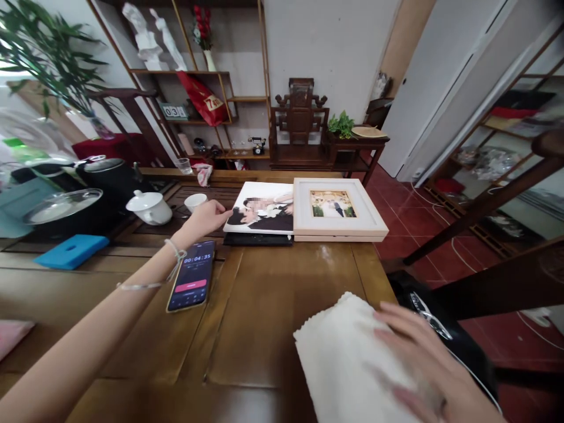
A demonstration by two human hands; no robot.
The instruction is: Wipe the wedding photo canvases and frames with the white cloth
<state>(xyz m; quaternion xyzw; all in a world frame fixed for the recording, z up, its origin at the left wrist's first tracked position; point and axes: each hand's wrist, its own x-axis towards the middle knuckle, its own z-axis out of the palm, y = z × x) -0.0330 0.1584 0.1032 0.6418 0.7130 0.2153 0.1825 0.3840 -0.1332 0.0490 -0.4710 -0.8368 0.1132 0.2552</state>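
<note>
My left hand (206, 218) reaches across the wooden table (247, 317) and touches the left edge of an unframed photo print (261, 214) that lies on a dark flat base. Its fingers are curled at that edge. A pale framed photo (335, 208) lies right beside the print, touching it. My right hand (423, 358) rests flat, fingers stretched out, on a cream cloth (348, 364) at the table's near right corner. A phone (192, 275) showing a running timer lies under my left wrist.
A white lidded cup (150, 207) and a small white cup (195, 201) stand left of the print. A blue pad (70, 251), a glass-lidded pot (61, 207) and a black kettle (106, 170) sit at the left. The table's right edge drops to red floor tiles (409, 217).
</note>
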